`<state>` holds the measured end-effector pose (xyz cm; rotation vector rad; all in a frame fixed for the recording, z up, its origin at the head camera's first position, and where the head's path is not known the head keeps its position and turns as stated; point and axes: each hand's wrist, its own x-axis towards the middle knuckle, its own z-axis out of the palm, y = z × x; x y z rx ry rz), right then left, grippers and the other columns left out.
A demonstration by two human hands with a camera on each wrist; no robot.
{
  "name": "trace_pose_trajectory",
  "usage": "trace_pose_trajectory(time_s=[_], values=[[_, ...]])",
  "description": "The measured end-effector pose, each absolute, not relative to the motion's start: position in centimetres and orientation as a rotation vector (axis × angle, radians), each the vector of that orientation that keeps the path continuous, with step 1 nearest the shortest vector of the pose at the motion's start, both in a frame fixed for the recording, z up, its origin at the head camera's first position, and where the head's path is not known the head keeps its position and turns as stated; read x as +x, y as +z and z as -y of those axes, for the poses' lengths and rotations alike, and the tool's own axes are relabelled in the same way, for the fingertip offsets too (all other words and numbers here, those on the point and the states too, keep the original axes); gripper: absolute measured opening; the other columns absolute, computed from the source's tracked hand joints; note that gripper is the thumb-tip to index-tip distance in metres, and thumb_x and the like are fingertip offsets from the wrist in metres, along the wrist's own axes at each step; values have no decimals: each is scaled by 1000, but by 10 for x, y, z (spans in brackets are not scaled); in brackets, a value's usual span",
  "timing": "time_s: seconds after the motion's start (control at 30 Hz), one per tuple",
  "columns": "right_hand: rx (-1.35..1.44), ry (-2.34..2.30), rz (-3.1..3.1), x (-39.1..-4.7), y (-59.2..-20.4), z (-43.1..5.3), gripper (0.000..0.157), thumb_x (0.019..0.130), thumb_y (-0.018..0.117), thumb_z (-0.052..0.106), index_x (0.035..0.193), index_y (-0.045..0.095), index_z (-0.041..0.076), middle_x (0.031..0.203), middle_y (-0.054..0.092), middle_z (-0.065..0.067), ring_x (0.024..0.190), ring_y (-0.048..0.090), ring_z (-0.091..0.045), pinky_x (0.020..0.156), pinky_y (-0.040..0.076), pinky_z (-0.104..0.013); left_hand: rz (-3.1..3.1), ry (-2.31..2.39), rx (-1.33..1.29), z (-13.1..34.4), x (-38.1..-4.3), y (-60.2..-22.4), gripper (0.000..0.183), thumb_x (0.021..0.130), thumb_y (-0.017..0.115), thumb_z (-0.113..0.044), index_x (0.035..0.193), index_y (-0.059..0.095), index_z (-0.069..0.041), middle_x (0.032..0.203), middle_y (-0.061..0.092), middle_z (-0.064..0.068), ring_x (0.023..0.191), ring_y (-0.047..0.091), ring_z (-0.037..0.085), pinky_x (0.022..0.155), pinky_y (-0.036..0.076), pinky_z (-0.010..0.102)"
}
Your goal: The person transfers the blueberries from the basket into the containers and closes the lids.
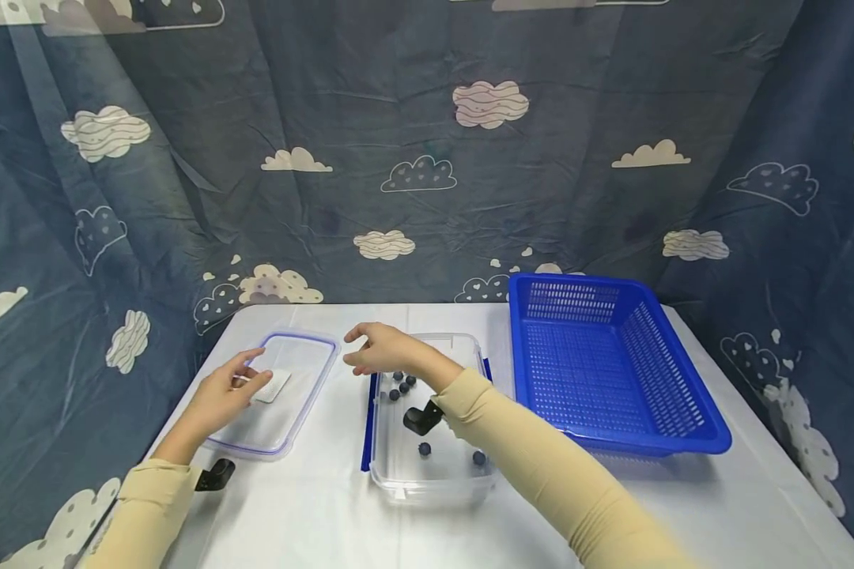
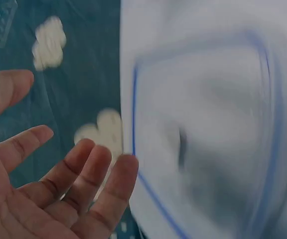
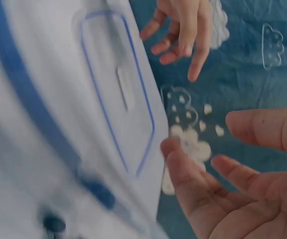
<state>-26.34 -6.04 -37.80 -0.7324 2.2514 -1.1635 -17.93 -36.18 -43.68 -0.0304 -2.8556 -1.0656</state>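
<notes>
My left hand (image 1: 221, 395) hovers above a clear lid (image 1: 295, 431) with a blue-edged seal, its fingers loosely bent and holding nothing. A small white flat piece (image 1: 274, 386) lies on that lid, partly behind the fingers. Over the far left part of a clear plastic container (image 1: 398, 474) with blue side clips reaches my right hand (image 1: 384, 349), fingers spread and nothing between them. Inside the container lie several dark round blueberries (image 1: 404, 387); the right forearm may hide more. In the left wrist view, the lid (image 2: 223, 99) is blurred beside the fingers.
A large blue perforated basket (image 1: 619, 438) stands on the right of the white-covered table (image 1: 341, 521). Behind and at both sides hangs a dark cloth (image 1: 398, 261) with cloud prints. Black wrist mounts (image 1: 423, 417) stick out from both sleeves.
</notes>
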Motion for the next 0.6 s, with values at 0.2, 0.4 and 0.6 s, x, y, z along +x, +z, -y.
trace_pose_trajectory(time_s=[0.2,0.4,0.6], values=[[-646,-1143,-2234,-246,-388,100,60,106,66,19,159,45,1,150,60,-23,125,71,-33,110,57,-38,2964,-805,49,405,-184,-439,60,110,58,-33,156,46,4,124,68,32,107,70,42,80,59,47],[-604,-1044,-2323,-228,-404,133,69,105,66,24,164,39,1,167,46,-17,156,45,-32,127,41,-43,3021,-712,78,432,-187,-447,54,109,56,-24,151,48,8,122,66,37,108,67,51,89,56,64],[-459,-1090,-2309,-212,-421,155,77,103,68,25,166,33,0,171,41,-16,159,40,-30,130,37,-42,3072,-662,73,446,-190,-456,51,107,56,-18,148,49,11,114,67,35,102,66,48,86,55,63]])
